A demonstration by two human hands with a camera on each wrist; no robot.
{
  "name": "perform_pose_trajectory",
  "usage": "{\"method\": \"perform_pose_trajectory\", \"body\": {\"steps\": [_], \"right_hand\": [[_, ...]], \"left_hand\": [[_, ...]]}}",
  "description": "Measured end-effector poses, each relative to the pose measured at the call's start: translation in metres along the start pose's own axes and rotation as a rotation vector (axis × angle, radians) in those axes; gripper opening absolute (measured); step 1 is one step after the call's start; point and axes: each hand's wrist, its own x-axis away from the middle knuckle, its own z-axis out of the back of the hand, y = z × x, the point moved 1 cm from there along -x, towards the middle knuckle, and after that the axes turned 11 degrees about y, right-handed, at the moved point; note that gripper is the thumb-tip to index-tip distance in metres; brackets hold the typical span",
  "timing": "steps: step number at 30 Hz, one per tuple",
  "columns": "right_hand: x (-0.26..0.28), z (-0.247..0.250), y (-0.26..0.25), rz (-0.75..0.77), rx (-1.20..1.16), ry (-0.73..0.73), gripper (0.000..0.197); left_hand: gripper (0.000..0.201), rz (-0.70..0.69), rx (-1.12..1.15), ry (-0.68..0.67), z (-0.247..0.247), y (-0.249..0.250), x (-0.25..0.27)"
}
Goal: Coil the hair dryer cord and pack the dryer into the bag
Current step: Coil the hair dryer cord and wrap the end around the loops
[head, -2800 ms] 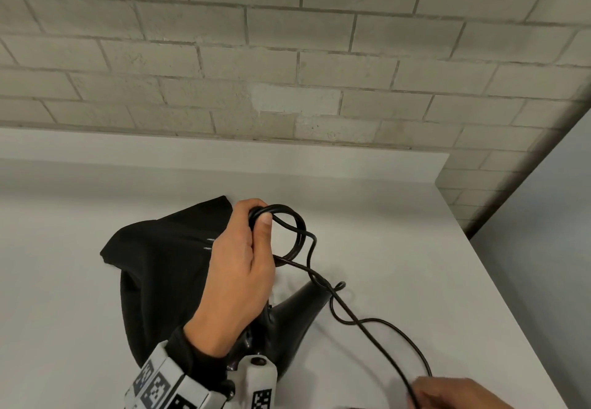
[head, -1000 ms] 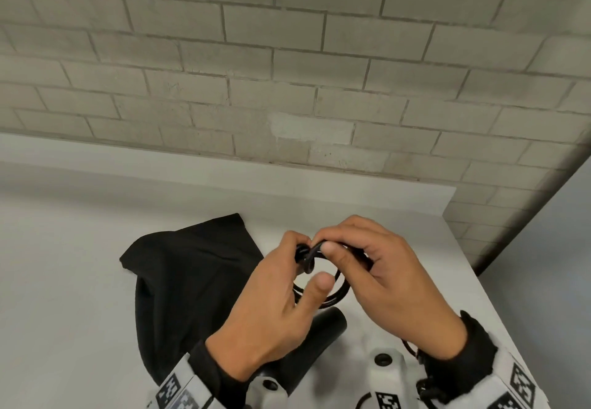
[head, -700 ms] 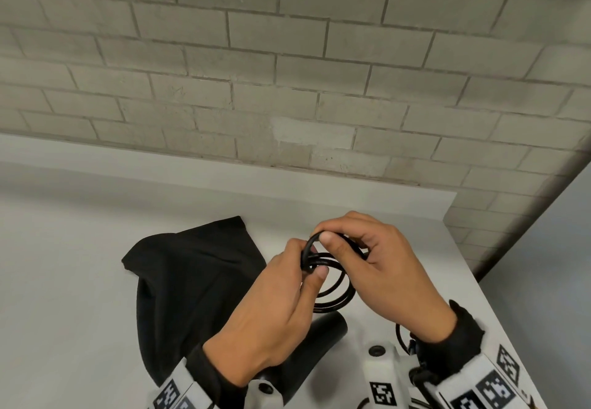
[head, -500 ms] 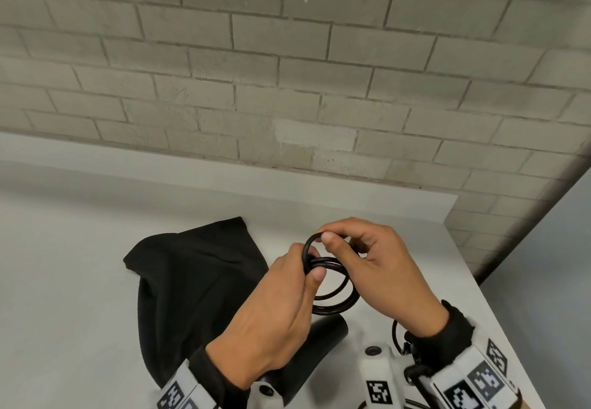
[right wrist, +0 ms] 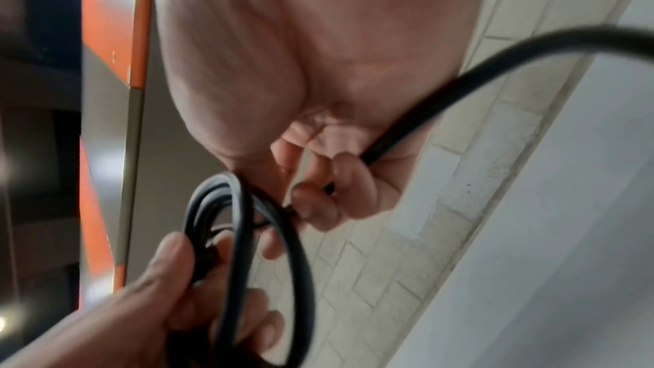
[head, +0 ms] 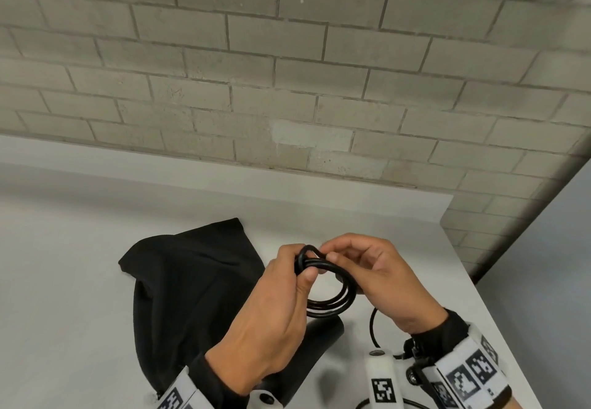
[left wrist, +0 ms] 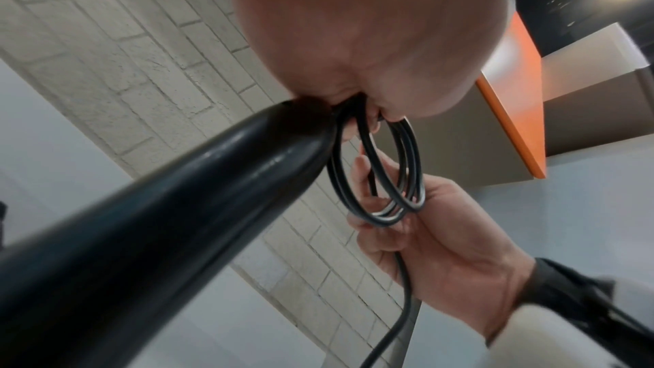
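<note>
Left hand [head: 271,316] pinches coiled cord [head: 332,293] at top of loops. Right hand [head: 387,280] pinches same coil, loose cord trailing below. Hair dryer [head: 307,354] under left hand, outside bag. Black bag [head: 192,287] flat on surface [head: 64,280], contents hidden.

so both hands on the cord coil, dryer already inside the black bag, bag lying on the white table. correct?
Not quite: the dryer is not in the black bag; the head view shows it outside, beside the bag. Otherwise yes: left hand and right hand hold the cord coil, bag on the white table.
</note>
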Motion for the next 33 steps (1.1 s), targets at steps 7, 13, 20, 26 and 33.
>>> {"method": "perform_pose_trajectory", "body": {"steps": [7, 13, 20, 26, 33], "right_hand": [[0.011, 0.001, 0.012, 0.13, 0.052, -0.093, 0.015], [0.01, -0.001, 0.006, 0.196, 0.289, -0.11, 0.012], [0.019, -0.009, 0.01, 0.257, 0.364, 0.104, 0.025], [0.049, -0.032, 0.017, 0.657, 0.613, 0.534, 0.021], [0.052, -0.055, 0.019, 0.276, 0.801, 0.332, 0.027]], "left_hand": [[0.016, 0.028, -0.01, 0.03, 0.003, -0.002, -0.001], [0.022, 0.028, 0.011, -0.004, -0.003, 0.001, 0.001], [0.026, 0.049, 0.027, 0.08, -0.003, 0.002, -0.003], [0.032, 0.077, 0.065, 0.105, -0.003, 0.003, -0.005], [0.025, 0.061, 0.05, 0.069, -0.004, 0.001, -0.003]]}}
